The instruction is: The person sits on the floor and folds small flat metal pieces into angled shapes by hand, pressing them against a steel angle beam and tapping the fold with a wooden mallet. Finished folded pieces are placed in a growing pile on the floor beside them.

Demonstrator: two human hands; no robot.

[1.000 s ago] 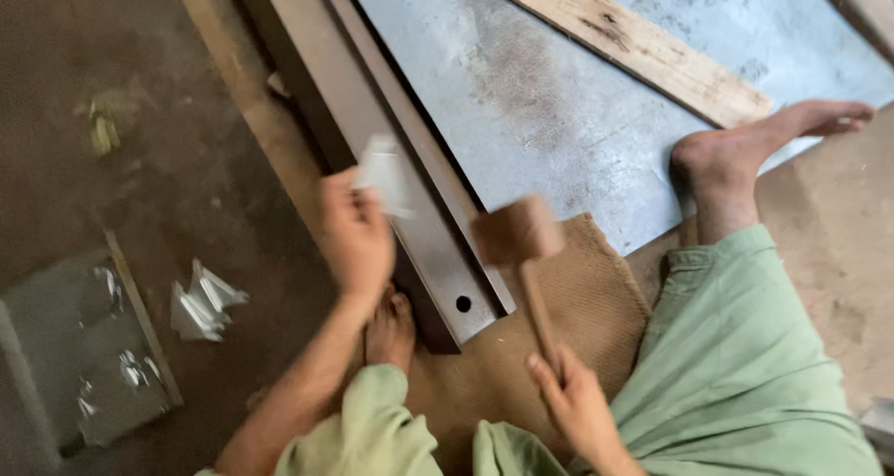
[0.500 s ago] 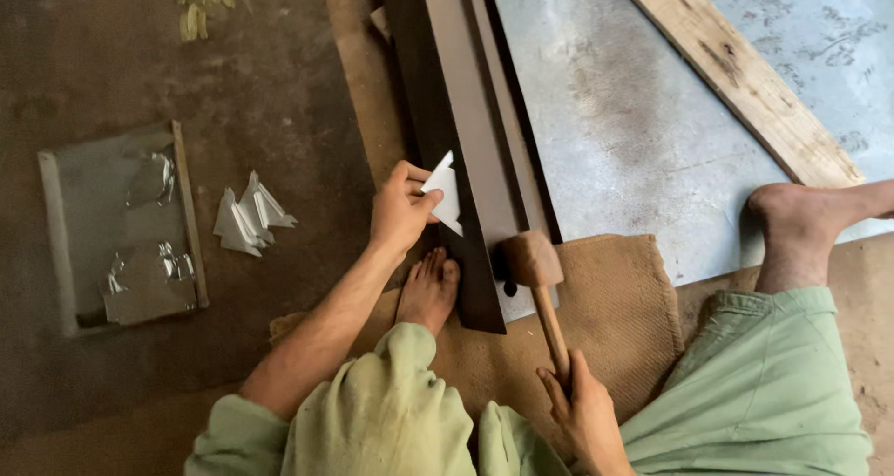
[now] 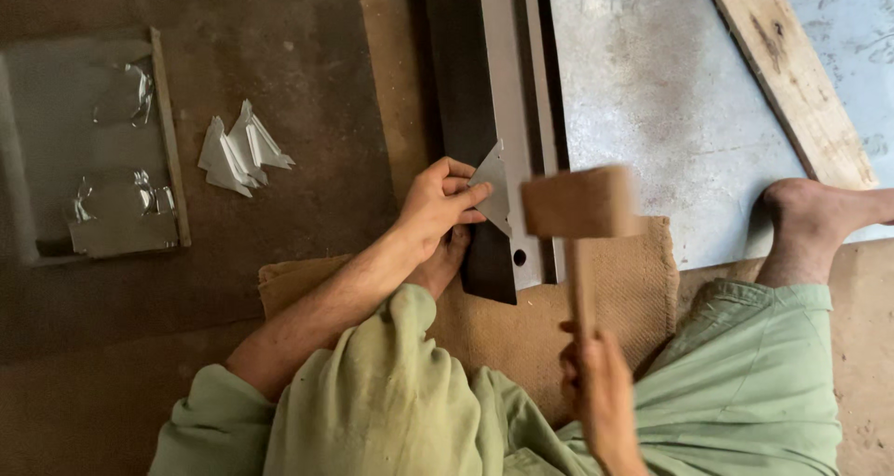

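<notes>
Left hand pinches a small sheet-metal triangle against the dark steel angle bar, fingers closed on its near edge. Right hand is wrapped fully round the handle of a wooden mallet, head raised above the piece. The triangle appears thin, light, stiff and sharp-edged; best held at its edge, clear of the mallet.

Bare dirt floor is carrying everything. A burlap mat is lying under and between the hands. A long steel angle bar is running away from the left hand, resting on the mat's far edge. A galvanized sheet is lying beyond the right hand, with a wooden plank lying across it. Folded tin pieces and a flat metal tray are sitting well left of the left hand.
</notes>
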